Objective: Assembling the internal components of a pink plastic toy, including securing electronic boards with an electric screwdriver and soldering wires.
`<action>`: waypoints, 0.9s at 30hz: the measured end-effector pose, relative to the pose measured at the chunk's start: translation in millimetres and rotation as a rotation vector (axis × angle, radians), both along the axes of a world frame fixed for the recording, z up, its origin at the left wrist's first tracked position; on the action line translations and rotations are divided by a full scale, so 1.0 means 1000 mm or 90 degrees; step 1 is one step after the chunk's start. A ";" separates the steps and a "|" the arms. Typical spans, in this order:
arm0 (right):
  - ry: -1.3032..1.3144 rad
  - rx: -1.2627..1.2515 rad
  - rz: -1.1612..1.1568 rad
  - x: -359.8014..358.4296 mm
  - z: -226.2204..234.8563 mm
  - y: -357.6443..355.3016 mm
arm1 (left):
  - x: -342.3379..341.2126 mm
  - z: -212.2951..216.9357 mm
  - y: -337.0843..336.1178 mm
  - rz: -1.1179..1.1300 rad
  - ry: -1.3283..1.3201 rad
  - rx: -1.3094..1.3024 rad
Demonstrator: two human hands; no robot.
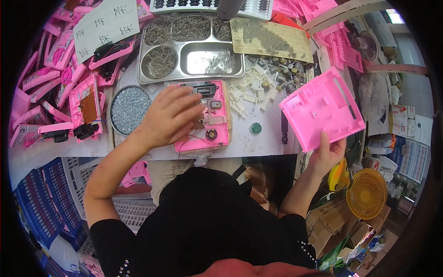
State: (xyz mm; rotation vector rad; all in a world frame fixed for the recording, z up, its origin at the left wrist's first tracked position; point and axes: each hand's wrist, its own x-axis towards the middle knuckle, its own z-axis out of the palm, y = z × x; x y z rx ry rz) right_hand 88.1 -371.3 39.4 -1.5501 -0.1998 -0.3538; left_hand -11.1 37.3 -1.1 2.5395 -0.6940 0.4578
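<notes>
A pink plastic toy casing (223, 131) lies on the worktable in front of me, with a black part (206, 90), a small motor (215, 105), a round dark part (211, 134) and thin wires inside. Over its left half hovers my left hand (167, 118), fingers stretched and apart; it hides that side, and whether the fingertips touch is unclear. Off to the right, my right hand (326, 156) grips the lower edge of a flat pink plastic cover (316, 113), tilted, with a long slot along one side. The thumb presses on its face.
A round bowl of small metal screws (131, 111) stands left of the casing. Behind is a steel compartment tray (184, 77) of small metal parts. White plastic pieces (251, 87), small motors (288, 76) and a green cap (255, 128) lie rightward. Pink casings (67, 83) pile up left.
</notes>
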 end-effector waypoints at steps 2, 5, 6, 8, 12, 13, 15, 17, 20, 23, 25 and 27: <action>-0.024 0.019 -0.002 -0.009 0.010 0.022 | 0.000 0.022 -0.015 0.060 -0.012 -0.124; -0.178 -0.032 0.086 -0.026 0.016 0.085 | 0.005 0.048 -0.043 0.087 -0.015 -0.240; -0.212 -0.034 0.124 -0.028 0.019 0.106 | 0.004 0.047 -0.042 0.090 -0.031 -0.215; -0.210 -0.013 0.164 -0.027 0.029 0.123 | 0.007 0.039 -0.039 0.119 -0.082 -0.208; -0.137 0.082 0.199 -0.024 0.027 0.123 | -0.035 0.003 -0.037 0.104 0.010 -0.084; -0.126 0.082 0.201 -0.023 0.023 0.120 | -0.039 -0.002 -0.044 0.112 0.033 -0.065; -0.106 0.081 0.201 -0.024 0.019 0.117 | -0.042 -0.011 -0.056 0.129 0.078 -0.026; -0.097 0.076 0.201 -0.027 0.018 0.115 | -0.046 -0.026 -0.056 0.129 0.085 0.013; -0.101 0.057 0.209 -0.026 0.015 0.112 | -0.047 -0.030 -0.056 0.128 0.077 0.024; -0.094 0.055 0.213 -0.026 0.016 0.113 | -0.049 -0.030 -0.055 0.125 0.079 0.030; -0.081 0.066 0.214 -0.027 0.018 0.117 | -0.049 -0.031 -0.056 0.123 0.061 0.031; -0.081 0.071 0.222 -0.027 0.016 0.119 | -0.050 -0.031 -0.056 0.122 0.061 0.043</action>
